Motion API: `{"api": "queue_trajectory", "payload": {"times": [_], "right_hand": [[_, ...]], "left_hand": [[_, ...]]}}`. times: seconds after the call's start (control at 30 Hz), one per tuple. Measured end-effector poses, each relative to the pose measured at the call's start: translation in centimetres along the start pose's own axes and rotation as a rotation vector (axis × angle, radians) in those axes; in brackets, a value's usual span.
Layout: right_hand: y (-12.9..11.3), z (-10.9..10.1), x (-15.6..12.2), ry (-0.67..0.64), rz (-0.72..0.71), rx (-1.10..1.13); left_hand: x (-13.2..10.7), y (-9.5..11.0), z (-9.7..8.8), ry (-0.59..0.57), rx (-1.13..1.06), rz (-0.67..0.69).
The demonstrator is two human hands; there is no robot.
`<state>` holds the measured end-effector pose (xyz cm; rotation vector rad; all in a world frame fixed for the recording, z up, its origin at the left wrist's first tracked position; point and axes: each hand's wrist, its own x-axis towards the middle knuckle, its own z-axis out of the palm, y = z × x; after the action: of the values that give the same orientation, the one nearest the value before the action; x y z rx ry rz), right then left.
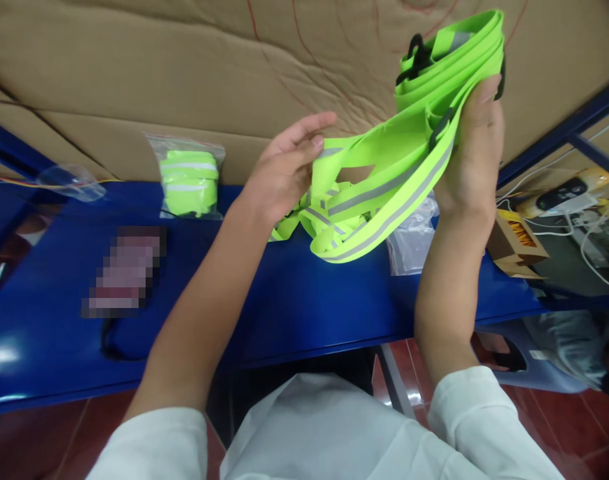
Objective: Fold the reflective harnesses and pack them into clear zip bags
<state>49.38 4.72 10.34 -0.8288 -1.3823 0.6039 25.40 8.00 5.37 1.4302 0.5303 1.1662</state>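
Note:
A neon-yellow reflective strap (384,180) with grey stripes and black buckles hangs in loops between my hands, above the blue table. My right hand (472,147) grips its stacked folds at the upper right, thumb over the front. My left hand (289,160) pinches the strap's left side between thumb and fingers, the index finger stretched out. Below and behind, more yellow strap lies bunched on the table, partly hidden by the left hand. A clear plastic bag (412,243) lies beneath the right hand, near the right forearm.
On the blue table (304,313), a clear bag of folded yellow strap (190,180) leans against the cardboard wall (109,73). A pixelated phone-like object (127,270) lies at left, near a clear plastic cup (74,183). A cardboard box (517,247) and cables are at right.

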Motion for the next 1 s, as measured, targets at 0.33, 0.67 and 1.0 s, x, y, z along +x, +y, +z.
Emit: {"api": "queue_trajectory", "payload": {"times": [0.33,0.67,1.0], "right_hand": [[0.4,-0.8,0.3,-0.061,-0.282,0.085],[1.4,-1.3,0.8,-0.026,-0.309,0.045],[-1.8,1.9,-1.4,-0.136,-0.304,-0.377]], "left_hand": [[-0.7,1.1,-0.9,-0.2,0.39,0.096],[-0.8,2.1,-1.4,-0.18,0.553,0.141],[-1.8,4.6,1.9,-0.206,0.031,0.019]]}}
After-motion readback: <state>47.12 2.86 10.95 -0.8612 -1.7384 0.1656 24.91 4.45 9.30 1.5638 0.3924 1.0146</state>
